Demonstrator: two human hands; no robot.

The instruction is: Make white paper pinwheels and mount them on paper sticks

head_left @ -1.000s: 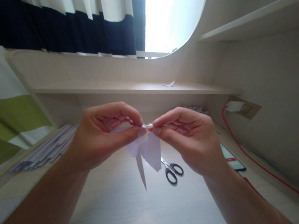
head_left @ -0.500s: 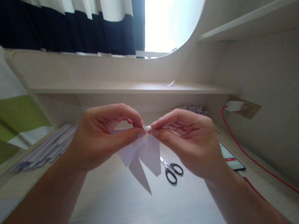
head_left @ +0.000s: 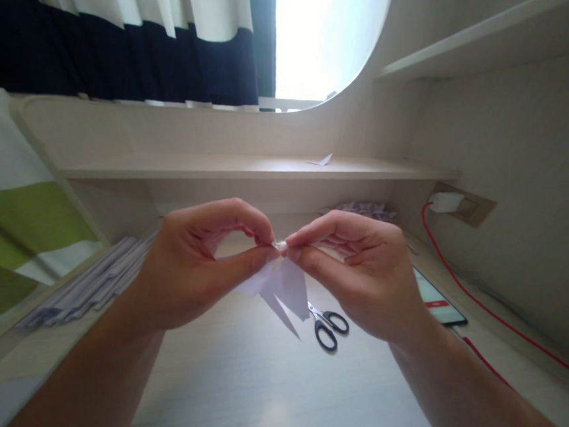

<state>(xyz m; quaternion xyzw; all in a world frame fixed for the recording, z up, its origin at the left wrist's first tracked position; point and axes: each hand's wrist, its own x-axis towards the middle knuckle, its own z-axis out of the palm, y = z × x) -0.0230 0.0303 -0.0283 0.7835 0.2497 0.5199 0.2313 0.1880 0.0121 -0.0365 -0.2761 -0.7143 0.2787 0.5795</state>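
This is a room in a home, most likely a bedroom or study corner with a built-in desk. A pale wooden desk (head_left: 258, 397) runs under a low shelf (head_left: 249, 165), with another shelf (head_left: 478, 44) higher on the right wall. A window (head_left: 320, 37) behind has a striped white and dark blue curtain (head_left: 121, 33). A charger (head_left: 445, 202) sits in a wall socket, its red cable (head_left: 495, 315) trailing to a phone (head_left: 437, 301) on the desk. Scissors (head_left: 327, 325) and a stack of paper (head_left: 89, 279) lie there too. Green and white fabric (head_left: 9, 229) hangs at the left.
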